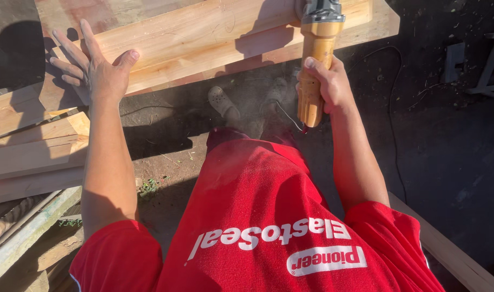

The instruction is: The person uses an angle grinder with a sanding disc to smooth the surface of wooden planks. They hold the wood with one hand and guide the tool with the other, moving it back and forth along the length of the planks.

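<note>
My left hand [93, 67] lies flat with fingers spread on the left end of a long pale wooden plank [203, 38]. My right hand [328, 81] grips the yellow-orange handle of a power tool [314, 59] whose grey head rests on the plank's right part. Fine dust hangs in the air under the tool. The tool's working end is cut off by the top edge of the view. A thin black cord [390, 108] trails from the handle across the ground.
Stacked wooden boards [30, 151] lie at the left, with older weathered planks [25, 232] below them. A board edge [452, 254] runs along the lower right. Dark dirt ground, my grey shoe [222, 101] and my red shirt fill the middle.
</note>
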